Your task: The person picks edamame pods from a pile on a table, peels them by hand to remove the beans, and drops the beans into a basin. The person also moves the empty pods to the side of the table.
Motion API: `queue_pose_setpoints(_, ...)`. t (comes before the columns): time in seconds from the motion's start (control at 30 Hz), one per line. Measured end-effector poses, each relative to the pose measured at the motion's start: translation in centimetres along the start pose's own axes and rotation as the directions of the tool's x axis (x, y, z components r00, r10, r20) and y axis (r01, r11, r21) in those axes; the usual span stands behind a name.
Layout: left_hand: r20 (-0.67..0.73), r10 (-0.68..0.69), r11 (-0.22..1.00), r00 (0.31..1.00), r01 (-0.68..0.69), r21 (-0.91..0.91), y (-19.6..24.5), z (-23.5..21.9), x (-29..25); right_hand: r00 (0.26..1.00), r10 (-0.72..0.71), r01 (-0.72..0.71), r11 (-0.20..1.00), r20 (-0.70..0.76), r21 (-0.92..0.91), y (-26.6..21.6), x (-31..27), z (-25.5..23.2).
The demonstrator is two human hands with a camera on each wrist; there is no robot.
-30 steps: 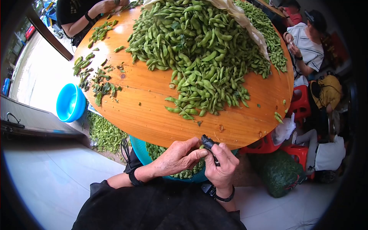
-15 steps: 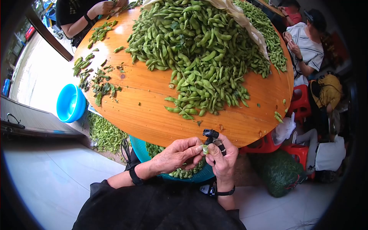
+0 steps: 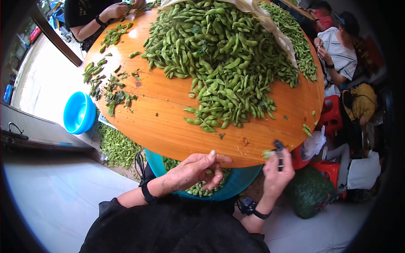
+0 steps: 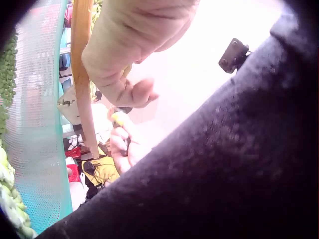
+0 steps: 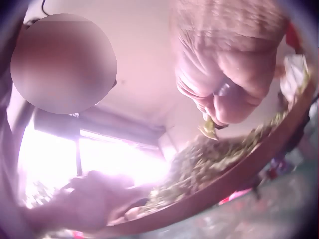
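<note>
In the head view my left hand point(image 3: 195, 172) hovers over the turquoise basin point(image 3: 247, 177) of shelled green beans point(image 3: 198, 189). Its thumb and index finger stretch out, and the other fingers curl around a pale green bean point(image 3: 208, 171). My right hand point(image 3: 276, 173), blurred, is off to the right beside the table edge. Thumb and finger pinch a split green soybean pod point(image 5: 209, 130), seen below the fingertips in the right wrist view. A black wrapping point(image 3: 279, 146) covers one right fingertip. The left wrist view shows the left hand point(image 4: 142, 45) from behind, fingers bent.
A big heap of soybean pods point(image 3: 219, 59) covers much of the round wooden table point(image 3: 168, 122). Leafy scraps point(image 3: 116, 95) lie at its left. Pods point(image 3: 118, 143) are spread on the floor near a blue basin point(image 3: 79, 113). Red stools point(image 3: 331, 111) and other people sit around.
My hands, together at the table edge earlier, have parted. The right hand has swung right with the split pod, while the left stays above the basin, its thumb and index finger now stretched out.
</note>
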State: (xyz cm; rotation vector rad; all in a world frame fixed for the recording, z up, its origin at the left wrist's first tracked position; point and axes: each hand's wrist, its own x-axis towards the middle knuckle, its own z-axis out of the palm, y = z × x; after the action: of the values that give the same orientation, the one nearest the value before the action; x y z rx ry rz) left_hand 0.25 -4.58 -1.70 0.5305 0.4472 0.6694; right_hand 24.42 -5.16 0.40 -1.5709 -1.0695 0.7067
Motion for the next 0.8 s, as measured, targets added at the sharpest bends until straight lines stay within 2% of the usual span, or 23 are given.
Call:
queue_pose_setpoints(0.03,0.071,0.010,1.000,0.997,-0.008,-0.028,-0.6,-1.2,0.1,0.960,-0.261,0.197,0.890,-0.104,-0.411,0.3,1.2,-1.4)
queue_pose_setpoints(0.07,0.067,0.015,1.000,0.998,-0.014,-0.028,-0.5,-1.2,-0.1,0.847,-0.524,0.285,0.586,-0.086,-0.759,0.5,2.3,-2.7)
queue_pose_setpoints(0.13,0.154,0.073,0.961,0.985,-0.111,0.253,0.0,-0.9,-0.6,0.772,-0.626,0.261,0.468,-0.108,-0.844,1.1,3.2,-4.6)
queue_pose_setpoints(0.17,0.233,-0.025,0.885,0.972,-0.087,0.457,1.0,-1.4,-1.1,0.771,-0.627,0.263,0.470,-0.109,-0.843,1.3,3.1,-4.8)
queue_pose_setpoints(0.2,0.236,-0.050,0.779,0.970,-0.110,0.617,1.3,-1.1,-1.5,0.764,-0.634,0.287,0.503,-0.123,-0.815,1.4,2.9,-4.9)
queue_pose_setpoints(0.27,0.200,0.054,0.617,0.978,-0.190,0.763,3.0,-0.3,-1.8,0.756,-0.640,0.311,0.538,-0.140,-0.783,1.4,2.7,-4.4)
queue_pose_setpoints(0.3,0.155,0.261,0.469,0.953,-0.266,0.842,3.1,-0.2,-1.5,0.804,-0.583,0.325,0.600,-0.121,-0.731,1.1,2.4,-3.5)
queue_pose_setpoints(0.33,0.139,0.461,0.297,0.876,-0.300,0.907,3.3,0.0,-1.3,0.846,-0.525,0.334,0.660,-0.095,-0.673,0.8,2.0,-2.6)
queue_pose_setpoints(0.37,0.128,0.550,0.050,0.825,-0.186,0.981,3.9,-0.2,-1.1,0.884,-0.457,0.300,0.714,-0.097,-0.633,1.1,1.8,-2.1)
queue_pose_setpoints(0.4,0.131,0.554,0.043,0.822,-0.186,0.982,4.3,-0.4,-0.6,0.922,-0.380,0.262,0.759,-0.079,-0.595,0.1,1.4,-1.1)
queue_pose_setpoints(0.47,0.188,0.728,-0.361,0.659,0.136,0.923,5.0,-0.5,0.6,0.897,-0.443,0.354,0.726,-0.006,-0.590,0.8,1.4,-0.4)
queue_pose_setpoints(0.5,0.179,0.732,-0.392,0.657,0.191,0.900,5.1,-0.8,0.9,0.898,-0.439,0.366,0.732,0.013,-0.575,0.0,1.2,0.2)
queue_pose_setpoints(0.6,0.226,0.703,-0.467,0.675,0.196,0.862,5.3,-2.3,1.9,0.883,-0.466,0.397,0.688,0.049,-0.608,0.4,1.2,0.6)
queue_pose_setpoints(0.73,0.235,0.701,-0.452,0.673,0.164,0.877,5.5,-3.0,1.9,0.907,-0.420,0.365,0.724,0.046,-0.586,1.1,1.5,0.5)
queue_pose_setpoints(0.8,0.195,0.767,-0.282,0.612,0.048,0.958,6.0,-3.3,1.5,0.908,-0.417,0.366,0.735,0.044,-0.571,1.1,1.7,0.5)
